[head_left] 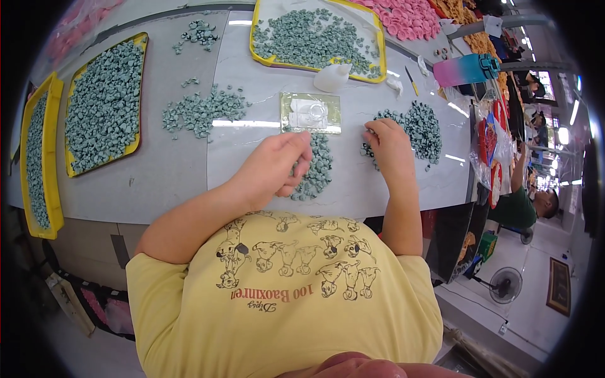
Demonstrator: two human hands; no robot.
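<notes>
My left hand (275, 165) is closed in a pinch, thumb against the curled fingers, over a small pile of grey-green pieces (319, 165). Whatever it pinches is too small or too hidden to make out. My right hand (392, 146) bends its fingers together at the left edge of another pile of grey-green pieces (424, 129), some with dark parts. What lies in those fingertips is hidden. Between and beyond the hands lies a flat greenish pad (336, 118) with white pieces and a clear ring on it. Behind the pad is a white squeeze bottle (333, 78), tilted.
Yellow-rimmed trays of grey-green pieces stand at the back (253, 44), left (144, 69) and far left (53, 208). A loose heap (205, 112) lies left of the pad. A knife (411, 80) and a pink-and-blue bottle (466, 70) are at right. Pink pieces (403, 19) lie behind.
</notes>
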